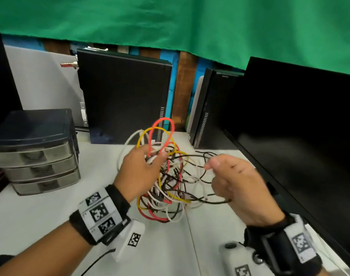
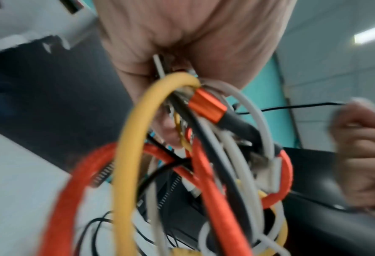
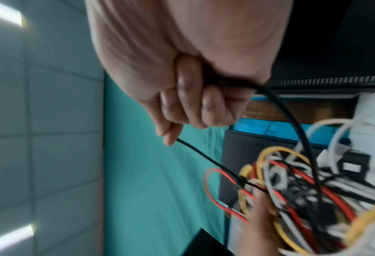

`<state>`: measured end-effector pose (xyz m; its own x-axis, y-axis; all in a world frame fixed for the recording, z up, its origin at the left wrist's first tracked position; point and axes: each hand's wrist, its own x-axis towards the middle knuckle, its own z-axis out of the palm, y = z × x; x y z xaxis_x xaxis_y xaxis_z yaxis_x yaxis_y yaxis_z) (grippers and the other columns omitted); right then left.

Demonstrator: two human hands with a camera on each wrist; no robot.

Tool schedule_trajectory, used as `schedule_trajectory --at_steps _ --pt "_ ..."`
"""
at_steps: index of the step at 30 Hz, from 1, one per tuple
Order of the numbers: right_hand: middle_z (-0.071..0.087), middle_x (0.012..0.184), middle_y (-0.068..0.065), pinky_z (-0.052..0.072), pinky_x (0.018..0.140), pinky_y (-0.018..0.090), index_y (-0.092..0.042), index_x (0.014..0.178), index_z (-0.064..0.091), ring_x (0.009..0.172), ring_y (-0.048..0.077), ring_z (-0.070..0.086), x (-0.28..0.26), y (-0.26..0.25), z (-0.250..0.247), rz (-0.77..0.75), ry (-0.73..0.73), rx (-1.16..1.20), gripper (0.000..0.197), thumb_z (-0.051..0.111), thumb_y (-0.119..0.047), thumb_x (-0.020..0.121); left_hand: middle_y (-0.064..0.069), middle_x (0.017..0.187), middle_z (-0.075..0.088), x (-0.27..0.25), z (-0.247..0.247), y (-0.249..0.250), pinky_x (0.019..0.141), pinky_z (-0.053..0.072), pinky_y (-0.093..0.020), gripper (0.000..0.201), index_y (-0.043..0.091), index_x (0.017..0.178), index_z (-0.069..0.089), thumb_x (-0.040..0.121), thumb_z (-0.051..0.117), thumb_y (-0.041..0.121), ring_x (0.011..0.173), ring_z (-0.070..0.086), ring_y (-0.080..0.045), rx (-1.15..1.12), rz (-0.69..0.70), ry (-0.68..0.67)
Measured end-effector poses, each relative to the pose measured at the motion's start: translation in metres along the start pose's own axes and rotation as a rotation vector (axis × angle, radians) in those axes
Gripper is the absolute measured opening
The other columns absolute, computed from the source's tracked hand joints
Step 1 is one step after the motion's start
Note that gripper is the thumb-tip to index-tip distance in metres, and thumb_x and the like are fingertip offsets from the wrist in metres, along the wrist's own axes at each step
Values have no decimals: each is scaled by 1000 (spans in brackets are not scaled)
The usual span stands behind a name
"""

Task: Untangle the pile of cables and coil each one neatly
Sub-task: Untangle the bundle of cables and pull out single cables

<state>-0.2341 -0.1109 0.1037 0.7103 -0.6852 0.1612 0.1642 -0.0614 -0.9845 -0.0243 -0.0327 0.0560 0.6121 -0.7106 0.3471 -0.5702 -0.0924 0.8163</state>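
At the centre of the head view, the left hand clenches its grip round the top of a tangled bundle of red, yellow, white and black cables, lifting it so its lower loops trail on the white counter. To the right, the right hand pinches a thin black cable drawn sideways out of the tangle. A grey three-drawer plastic organiser stands at left.

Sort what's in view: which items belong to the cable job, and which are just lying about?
Job: tangled cable bundle gripped by left hand; thin black cable pinched by right hand.

Lying about: drawer unit, computer tower, monitor.
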Motion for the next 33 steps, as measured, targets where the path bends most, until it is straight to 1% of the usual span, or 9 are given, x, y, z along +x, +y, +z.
schedule_trajectory --at_steps 4,7,11,13,16,18,22,26,33 --pt "39 43 -10 33 48 22 -15 72 67 39 5 31 -13 -37 -23 -242 -106 344 23 73 -36 80 9 46 44 22 -13 -26 57 35 -31 44 19 60 45 95 65 37 45 42 -8 -181 -251 77" --pt "38 46 -5 34 50 24 -16 65 58 42 10 30 -6 -42 -51 -127 87 375 37 57 -43 91 6 50 46 33 -23 -32 61 39 -32 41 19 64 46 93 67 38 51 44 -15 -265 -350 130" --pt "63 64 0 47 67 28 -11 92 68 67 20 61 20 -6 -71 182 489 -223 35 54 -42 100 -3 69 62 27 -27 -24 59 43 -31 32 15 76 60 92 66 42 65 57 -22 -94 -188 177" --pt "74 91 -7 49 77 22 -22 99 72 91 10 68 21 6 -55 80 451 -519 21 58 -37 99 -1 79 65 18 -21 -14 63 45 -30 27 19 80 65 92 66 43 75 60 -18 1 -75 171" --pt "71 100 -17 45 83 10 -26 101 73 98 -4 63 14 20 -11 -113 189 -696 26 59 -46 93 0 87 60 3 -5 -1 72 45 -34 25 24 80 62 89 66 46 82 56 -17 95 26 126" --pt "71 96 -16 47 80 13 -27 99 73 93 -4 64 9 34 13 -140 121 -794 31 61 -54 89 4 88 57 -10 5 6 72 44 -31 23 26 80 60 89 65 47 83 55 -13 92 56 78" --pt "66 64 0 48 54 22 -20 83 71 51 0 58 7 46 31 -99 68 -734 15 69 -32 93 9 94 59 -25 16 10 79 51 -32 25 28 90 64 89 60 53 89 57 -9 81 80 -5" --pt "63 62 2 51 55 31 -21 80 68 50 3 55 8 43 32 -123 29 -774 18 63 -25 97 11 99 60 -24 14 8 80 52 -28 26 30 99 67 89 61 53 92 57 -4 50 84 -16" --pt "50 53 4 41 51 23 -8 78 69 48 17 46 2 13 22 -114 73 -220 18 63 -11 95 12 102 64 -6 2 0 83 45 -23 19 35 98 69 92 61 52 96 58 -4 18 56 47"
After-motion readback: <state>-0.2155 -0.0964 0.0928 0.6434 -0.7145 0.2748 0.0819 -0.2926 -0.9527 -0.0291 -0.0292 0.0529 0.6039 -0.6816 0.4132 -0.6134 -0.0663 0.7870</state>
